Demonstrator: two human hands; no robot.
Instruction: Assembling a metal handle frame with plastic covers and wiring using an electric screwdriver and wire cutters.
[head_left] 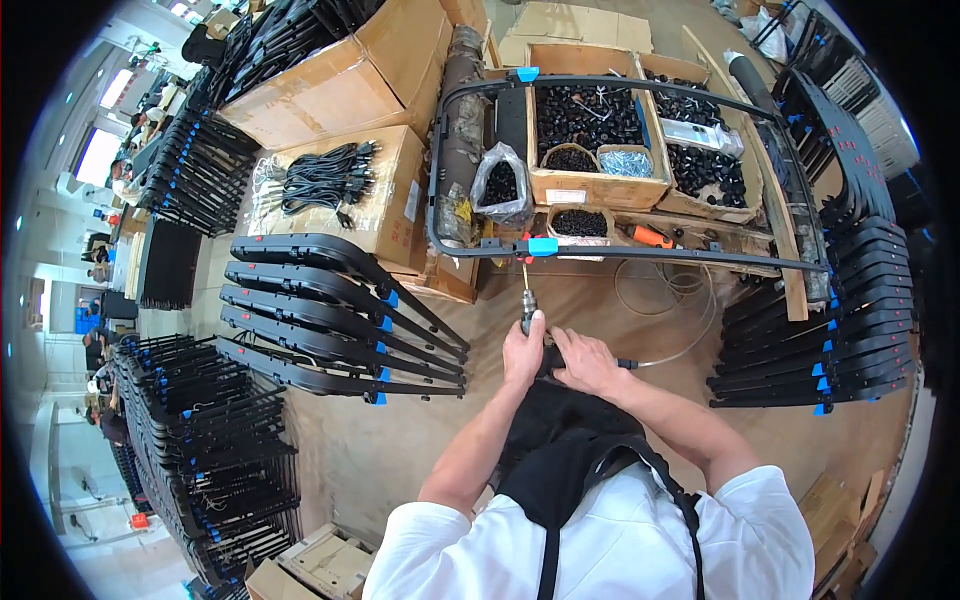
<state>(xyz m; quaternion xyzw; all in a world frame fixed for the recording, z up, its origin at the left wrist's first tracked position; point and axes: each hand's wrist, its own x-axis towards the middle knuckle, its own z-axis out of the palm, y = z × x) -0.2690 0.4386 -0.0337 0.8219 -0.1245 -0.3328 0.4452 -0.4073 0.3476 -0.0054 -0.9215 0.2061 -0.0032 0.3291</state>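
In front of my body, both hands are closed around an air drill [528, 312] with a silver chuck and a long thin bit. My left hand [523, 352] grips it just behind the chuck, thumb on top. My right hand [588, 362] wraps its rear, where a thin air hose [665, 360] leads off to the right. The bit points away from me and reaches a small red piece [524, 246] on the near bar of a black tubular frame [640, 254]. Whether the tip touches it, I cannot tell. Blue tape [543, 247] is wrapped on that bar beside it.
Beneath the frame stand a wooden box [600, 187] of black parts and screws, a plastic bag [502, 185] and an orange tool [652, 236]. Black curved frames stack at left [300, 310] and right [820, 330]. Black cables [330, 178] lie on a carton [400, 200].
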